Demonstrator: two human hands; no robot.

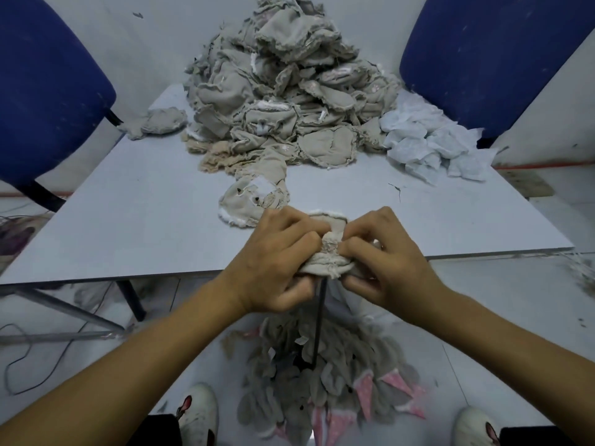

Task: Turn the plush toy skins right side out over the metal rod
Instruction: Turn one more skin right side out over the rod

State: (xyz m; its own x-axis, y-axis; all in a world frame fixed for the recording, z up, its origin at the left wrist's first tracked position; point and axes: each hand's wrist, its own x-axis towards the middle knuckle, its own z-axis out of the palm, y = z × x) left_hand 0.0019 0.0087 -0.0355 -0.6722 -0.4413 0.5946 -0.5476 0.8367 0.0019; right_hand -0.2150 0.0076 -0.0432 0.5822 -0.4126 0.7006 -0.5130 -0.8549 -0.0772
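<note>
A beige plush skin (329,257), inside out with frayed seams, is bunched over the top of a thin dark metal rod (318,326) that stands upright from the floor. My left hand (273,262) grips the skin's left side with curled fingers. My right hand (389,255) pinches its right side. The rod's top is hidden inside the fabric. Another inside-out skin (248,201) lies on the table just beyond my hands. A tall heap of unturned skins (283,91) fills the back of the table.
The grey table (128,220) ends at its front edge under my hands. Turned grey and pink skins (325,391) are piled on the floor round the rod's base. Light blue fabric pieces (428,146) lie at back right. Blue chairs (48,91) flank the table.
</note>
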